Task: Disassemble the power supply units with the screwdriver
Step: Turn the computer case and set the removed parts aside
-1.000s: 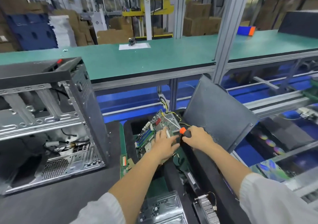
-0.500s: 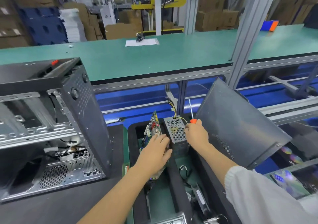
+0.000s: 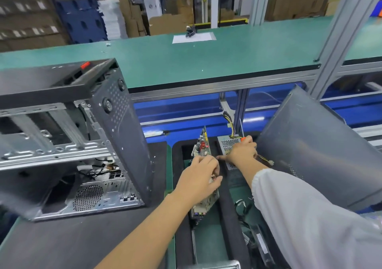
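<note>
Since a second ago: green circuit board (image 3: pixel 203 144) tipped up on edge under left hand (image 3: pixel 199 177); right hand (image 3: pixel 242 151) with orange-handled screwdriver (image 3: pixel 242 131) shifted onto perforated grey metal power supply box (image 3: pixel 227 144).

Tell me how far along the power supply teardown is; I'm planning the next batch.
Done: the circuit board is out of the power supply housing and stands on edge beside it. In hand: the left hand grips the board; the right hand holds the orange-handled screwdriver, resting on the housing. Left: the yellow-and-black cable bundle still runs to the housing; remaining screws can't be seen.
</note>
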Demonstrator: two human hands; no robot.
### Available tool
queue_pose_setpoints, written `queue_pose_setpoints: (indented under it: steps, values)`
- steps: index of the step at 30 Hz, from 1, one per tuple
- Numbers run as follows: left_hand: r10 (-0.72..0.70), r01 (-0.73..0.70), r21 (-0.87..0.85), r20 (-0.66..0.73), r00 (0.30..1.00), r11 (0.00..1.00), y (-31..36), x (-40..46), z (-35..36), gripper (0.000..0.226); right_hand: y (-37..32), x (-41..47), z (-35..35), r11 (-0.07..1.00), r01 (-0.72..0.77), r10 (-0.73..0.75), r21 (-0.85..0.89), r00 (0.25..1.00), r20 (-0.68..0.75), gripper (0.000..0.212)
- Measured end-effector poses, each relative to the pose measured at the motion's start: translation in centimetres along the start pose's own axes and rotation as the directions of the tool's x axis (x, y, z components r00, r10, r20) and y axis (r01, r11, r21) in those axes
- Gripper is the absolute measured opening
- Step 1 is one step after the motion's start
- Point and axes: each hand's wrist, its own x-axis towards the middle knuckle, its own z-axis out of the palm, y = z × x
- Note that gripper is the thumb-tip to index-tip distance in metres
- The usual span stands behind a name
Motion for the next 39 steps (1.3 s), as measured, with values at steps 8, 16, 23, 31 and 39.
queue_pose_setpoints:
  steps: [8, 16, 23, 31, 39]
  values:
    - [-0.022, 0.022, -0.080, 0.002, 1.000, 0.997, -0.4, -0.5, -0.4, 0.016, -0.3, 0.9, -0.4, 0.997, -0.048, 0.045, 0.054, 0.998, 0.049, 0.100]
    - [0.003, 0.004, -0.109, 0.061, 0.998, 0.994, -1.2, -0.5, -0.3, 0.023, -0.6, 1.7, 0.1, 0.999, -0.050, 0.049, 0.003, 0.998, 0.044, 0.105]
    - [-0.004, 0.008, -0.111, 0.039, 0.999, 0.994, -1.5, -0.8, 0.0, 0.024, 0.6, 0.8, -0.3, 0.996, -0.013, 0.015, 0.089, 1.000, -0.025, 0.103]
    - [-0.039, 0.044, -0.069, 0.063, 0.997, 0.997, -0.8, -0.7, 0.1, 0.025, 4.5, -2.6, -4.8, 0.993, 0.118, -0.113, 0.032, 0.987, -0.114, 0.098]
    - [-0.016, -0.013, 0.179, 0.156, 0.988, 0.984, 0.4, -0.4, 1.4, 0.050, 8.9, -12.2, -14.6, 0.981, 0.143, -0.173, -0.128, 0.950, -0.260, 0.077]
